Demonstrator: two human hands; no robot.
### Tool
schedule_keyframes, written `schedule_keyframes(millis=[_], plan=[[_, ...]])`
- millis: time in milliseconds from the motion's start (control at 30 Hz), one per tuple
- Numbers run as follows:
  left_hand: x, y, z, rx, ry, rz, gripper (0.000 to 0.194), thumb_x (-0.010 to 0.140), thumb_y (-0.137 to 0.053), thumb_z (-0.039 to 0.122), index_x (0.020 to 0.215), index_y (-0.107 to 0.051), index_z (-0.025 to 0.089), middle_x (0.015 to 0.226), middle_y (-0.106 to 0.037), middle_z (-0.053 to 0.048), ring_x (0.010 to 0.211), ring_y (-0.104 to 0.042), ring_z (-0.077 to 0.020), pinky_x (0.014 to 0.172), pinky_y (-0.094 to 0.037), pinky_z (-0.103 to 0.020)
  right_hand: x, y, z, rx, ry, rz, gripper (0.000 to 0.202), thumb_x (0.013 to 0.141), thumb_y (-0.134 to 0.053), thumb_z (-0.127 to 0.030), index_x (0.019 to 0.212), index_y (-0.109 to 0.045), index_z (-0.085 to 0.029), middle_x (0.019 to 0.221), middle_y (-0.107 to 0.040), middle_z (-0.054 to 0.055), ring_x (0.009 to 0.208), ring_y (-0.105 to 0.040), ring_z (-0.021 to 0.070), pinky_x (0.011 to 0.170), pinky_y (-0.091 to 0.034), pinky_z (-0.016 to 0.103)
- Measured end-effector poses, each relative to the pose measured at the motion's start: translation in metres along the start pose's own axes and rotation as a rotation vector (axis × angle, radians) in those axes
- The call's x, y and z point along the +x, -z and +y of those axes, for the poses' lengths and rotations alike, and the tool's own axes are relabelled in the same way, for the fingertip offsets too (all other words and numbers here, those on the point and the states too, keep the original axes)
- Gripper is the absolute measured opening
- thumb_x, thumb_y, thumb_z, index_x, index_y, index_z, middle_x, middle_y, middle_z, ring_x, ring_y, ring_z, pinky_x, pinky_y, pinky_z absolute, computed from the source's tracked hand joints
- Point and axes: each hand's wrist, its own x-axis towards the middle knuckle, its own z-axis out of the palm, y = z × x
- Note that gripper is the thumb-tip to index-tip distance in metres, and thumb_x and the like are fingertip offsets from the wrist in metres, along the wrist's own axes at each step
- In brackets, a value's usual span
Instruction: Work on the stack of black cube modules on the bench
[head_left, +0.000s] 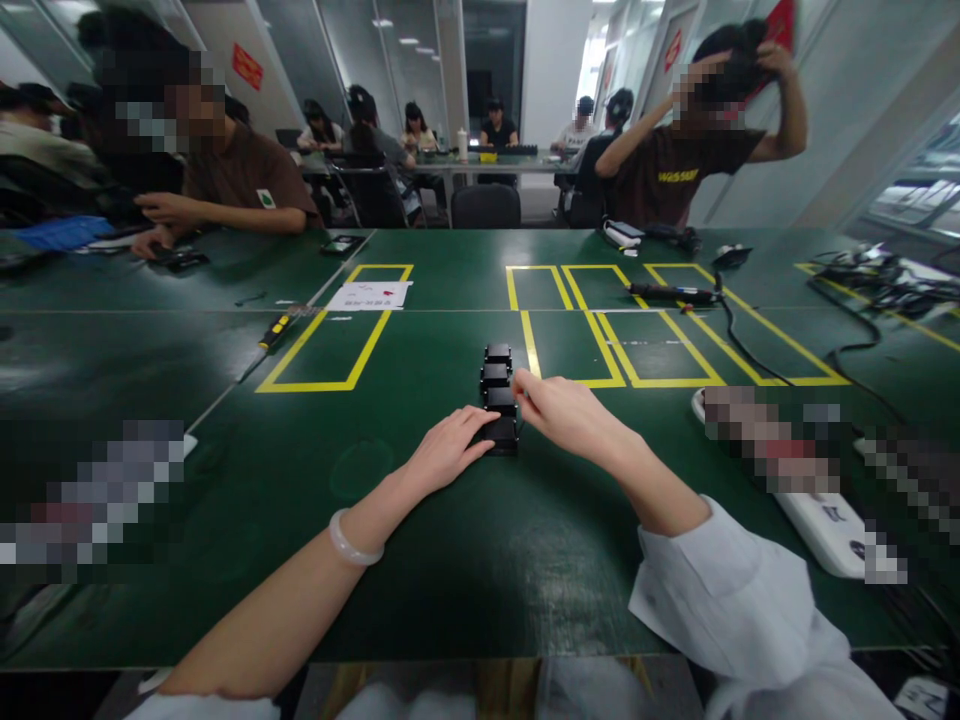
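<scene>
Several small black box-shaped blocks (pixel 498 398) stand in a line running away from me on the green table (pixel 285 540). My left hand (pixel 454 445) lies against the near left side of this row. Its index finger reaches over the nearest black block (pixel 504 432) and its thumb presses the block's left edge, so it steadies that block. Beside the right edge of the row is my right hand (pixel 559 408), with fingers curled into a pinch. Anything between those fingertips is hidden.
Yellow tape outlines (pixel 315 385) mark the table beyond the row. A yellow-black tool (pixel 277 328) lies left, a white sheet (pixel 371 295) behind it. A black cylindrical tool (pixel 671 293) with a cable lies right. A white phone-like object (pixel 829 520) sits near my right sleeve. People sit across.
</scene>
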Motion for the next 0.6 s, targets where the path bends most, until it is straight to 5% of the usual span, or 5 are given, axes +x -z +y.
schedule_keyframes(millis=[600], plan=[[0.0008,0.0003,-0.0027,-0.002,-0.033,0.012,0.036,0.094,-0.045,0.038,0.127,-0.046,0.024,0.115,-0.053,-0.007,0.104,-0.054,-0.0219,0.091,-0.046,-0.038,0.0002,0.0009,-0.0018,-0.007,0.008,-0.018,0.021,0.097,-0.031,-0.032,0.102,-0.048,-0.021,0.077,-0.066,0.003,0.063,-0.057,0.0140,0.053,-0.022,0.024]])
